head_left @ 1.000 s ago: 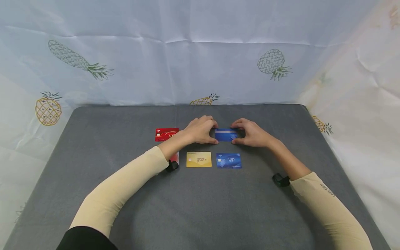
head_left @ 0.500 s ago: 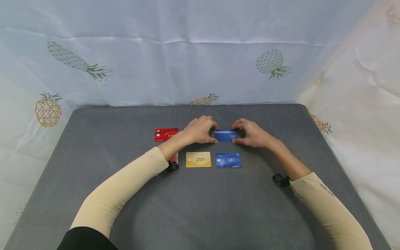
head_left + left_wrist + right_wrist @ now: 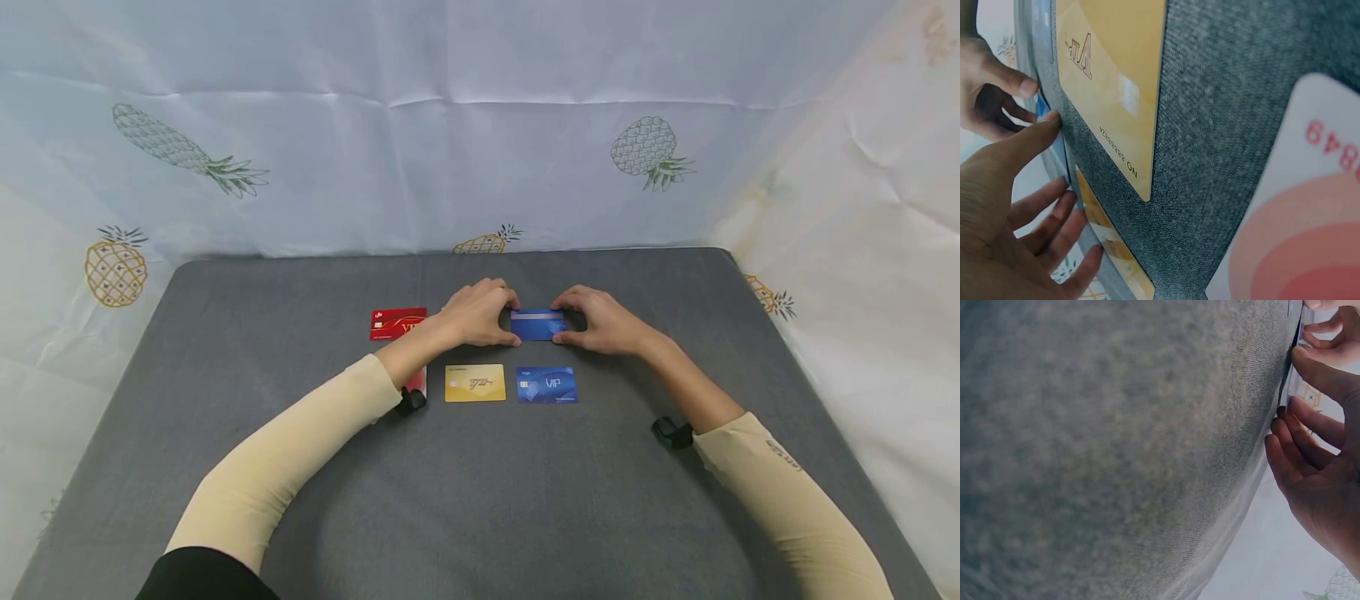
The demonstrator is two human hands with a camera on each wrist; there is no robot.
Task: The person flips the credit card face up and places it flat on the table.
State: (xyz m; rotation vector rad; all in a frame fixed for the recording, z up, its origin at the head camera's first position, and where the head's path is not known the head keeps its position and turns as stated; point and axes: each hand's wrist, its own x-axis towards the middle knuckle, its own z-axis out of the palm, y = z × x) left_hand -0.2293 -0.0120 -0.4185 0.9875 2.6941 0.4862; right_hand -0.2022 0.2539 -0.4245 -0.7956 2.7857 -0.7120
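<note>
A blue card with a pale stripe [image 3: 537,326] lies at the right end of the far row. My left hand [image 3: 481,313] pinches its left side, thumb at the near corner and finger at the far one. On the opposite side my right hand [image 3: 600,321] grips the right corners the same way. The left wrist view shows both hands meeting around the card's blue edge [image 3: 1058,147]. Below it lies a blue VIP card [image 3: 547,386], with a yellow card [image 3: 475,383] to its left.
A red card [image 3: 396,322] lies left in the far row, partly covered by my left arm. A white-and-red card [image 3: 1310,250] lies below it, mostly hidden in the head view. A gold card [image 3: 1116,256] sits under my left hand. Grey cloth [image 3: 480,500] covers the table.
The striped blue card and my fingers have shifted very slightly left. The other cards stay in place; the head view has drifted a little.
</note>
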